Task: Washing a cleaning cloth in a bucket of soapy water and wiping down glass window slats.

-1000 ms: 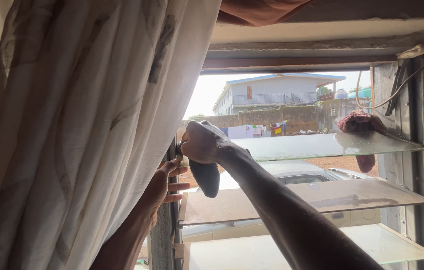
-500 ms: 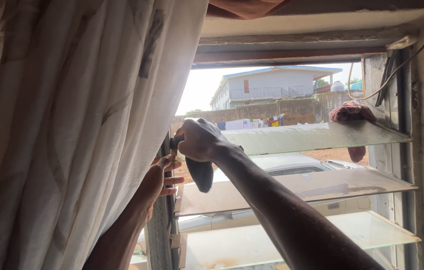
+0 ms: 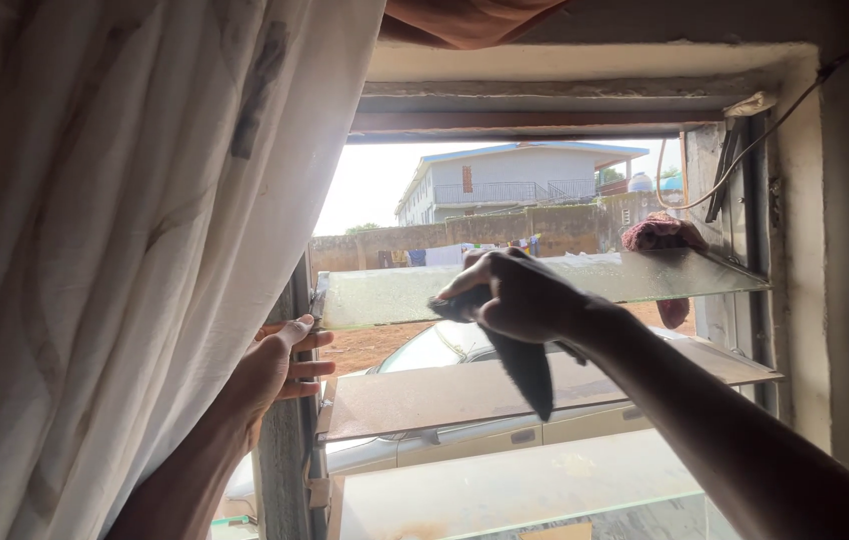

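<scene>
The right hand [image 3: 520, 295], closed around a dark grey cloth [image 3: 530, 365], has slid rightward along the top clear glass louvre slat [image 3: 645, 275], from its left end by the metal frame toward the middle. The cloth's hanging tail went with it. The left hand [image 3: 280, 365] at the pale patterned curtain [image 3: 135, 250] now shows more fully, fingers spread on the frame.

Right hand [image 3: 525, 295], probably cloth [image 3: 530, 370], louvre pane [image 3: 645, 275]

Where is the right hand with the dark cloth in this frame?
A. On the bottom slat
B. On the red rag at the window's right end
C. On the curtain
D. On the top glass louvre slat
D: the right hand presses the dark cloth against the top glass slat.
</scene>
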